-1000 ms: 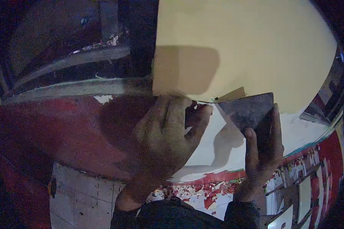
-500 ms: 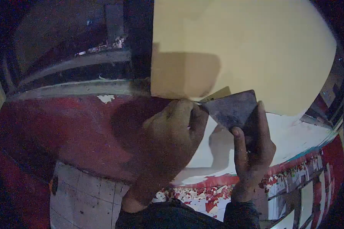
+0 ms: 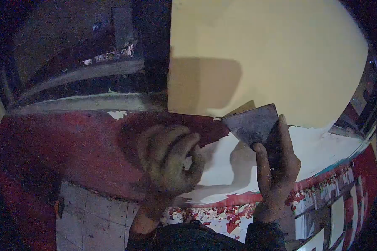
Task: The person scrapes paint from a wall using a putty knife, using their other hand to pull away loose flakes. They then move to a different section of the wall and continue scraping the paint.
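Observation:
My right hand (image 3: 280,167) grips a flat, dark grey scraper blade (image 3: 253,124) between thumb and fingers. The blade's far-left corner lies near the lower edge of a large cream sheet (image 3: 276,62). My left hand (image 3: 171,161) hovers apart from the blade over the red part of the panel (image 3: 92,146), its fingers curled and thumb and forefinger drawn together. Whether it holds a small scrap I cannot make out. Under and beside the blade the panel is a bare white area (image 3: 314,144) with a ragged red border.
Red and white flakes (image 3: 230,217) lie along the panel's lower edge. Slatted, grille-like bars (image 3: 337,217) stand at lower right. Dark glass (image 3: 71,54) with a pale strip (image 3: 79,102) below it is at upper left. Pale tiles (image 3: 94,217) show at lower left.
My left hand has pulled away from the sheet's lower edge, moving left and towards me. My right hand and the scraper have stayed almost in place; the view has shifted slightly.

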The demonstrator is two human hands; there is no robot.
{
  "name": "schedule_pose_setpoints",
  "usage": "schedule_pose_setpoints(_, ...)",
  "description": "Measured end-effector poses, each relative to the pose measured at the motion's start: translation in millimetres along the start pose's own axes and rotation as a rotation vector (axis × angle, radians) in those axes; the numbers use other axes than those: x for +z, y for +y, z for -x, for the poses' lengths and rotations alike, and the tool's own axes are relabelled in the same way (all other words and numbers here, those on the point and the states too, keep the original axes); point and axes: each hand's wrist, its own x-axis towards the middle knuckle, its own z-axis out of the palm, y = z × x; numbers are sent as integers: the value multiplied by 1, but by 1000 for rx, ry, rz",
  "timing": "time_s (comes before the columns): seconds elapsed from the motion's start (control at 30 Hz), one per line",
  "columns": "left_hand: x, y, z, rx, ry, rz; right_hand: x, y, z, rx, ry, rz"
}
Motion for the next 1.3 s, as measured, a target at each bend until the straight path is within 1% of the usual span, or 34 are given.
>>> schedule_pose_setpoints(0.03, 2, -4, 3, -8, 77, -34, 1, -2, -1, 27, -43, -15)
schedule_pose_setpoints(0.1, 11, -12, 4, -13, 101, -175, 2, -7, -3, 79, -134, -44)
schedule_pose_setpoints(0.13, 15, -15, 6, -21, 114, -245, 2, -5, -3, 23, -86, -7)
schedule_pose_setpoints(0.2, 24, -24, 14, 33, 82, -254, 3, 1, -5, -91, 13, 60)
schedule_pose_setpoints(0.23, 26, -28, 15, 60, 68, -263, 5, -1, -7, -71, -4, 55)
schedule_pose_setpoints(0.3, 27, -29, 15, 57, 91, -239, 6, -5, -10, -28, -48, 48)
schedule_pose_setpoints(0.33, 29, -28, 14, 59, 98, -222, 5, -5, -12, -52, -40, 25)
schedule_pose_setpoints(0.43, 32, -31, 13, 76, 164, -178, -5, -2, -17, -91, -80, 83)
schedule_pose_setpoints(0.47, 32, -31, 13, 75, 179, -170, -2, -5, -19, -142, -84, 126)
schedule_pose_setpoints(0.53, 34, -31, 14, 73, 201, -149, -3, -11, -24, -137, -133, 145)
schedule_pose_setpoints(0.6, 41, -39, 17, 113, 229, -146, -4, -14, -26, -131, -161, 152)
schedule_pose_setpoints(0.67, 39, -40, 18, 105, 205, -146, -5, -13, -28, -133, -180, 150)
schedule_pose_setpoints(0.73, 27, -30, 14, 50, 118, -137, -4, -13, -31, -190, -173, 160)
schedule_pose_setpoints(0.77, 28, -30, 15, 45, 120, -119, -4, -13, -32, -219, -165, 164)
schedule_pose_setpoints(0.87, 27, -33, 16, 35, 123, -91, 0, -16, -32, -160, -186, 225)
schedule_pose_setpoints(0.97, 26, -34, 16, 56, 119, -77, -9, -21, -30, -99, -359, 210)
schedule_pose_setpoints(1.03, 29, -38, 21, 66, 148, -66, -2, -17, -27, -44, -217, 122)
schedule_pose_setpoints(1.1, 39, -53, 27, 162, 168, -149, 3, -25, -29, -94, -225, 149)
schedule_pose_setpoints(1.13, 41, -53, 30, 164, 172, -142, -3, -27, -29, -19, -301, 100)
schedule_pose_setpoints(1.17, 41, -53, 30, 165, 177, -134, -4, -25, -26, -34, -249, 135)
schedule_pose_setpoints(1.23, 32, -40, 23, 70, 183, -33, -3, -20, -22, -70, -145, 201)
schedule_pose_setpoints(1.3, 38, -52, 27, 164, 179, -90, 4, -27, -21, -12, -189, 111)
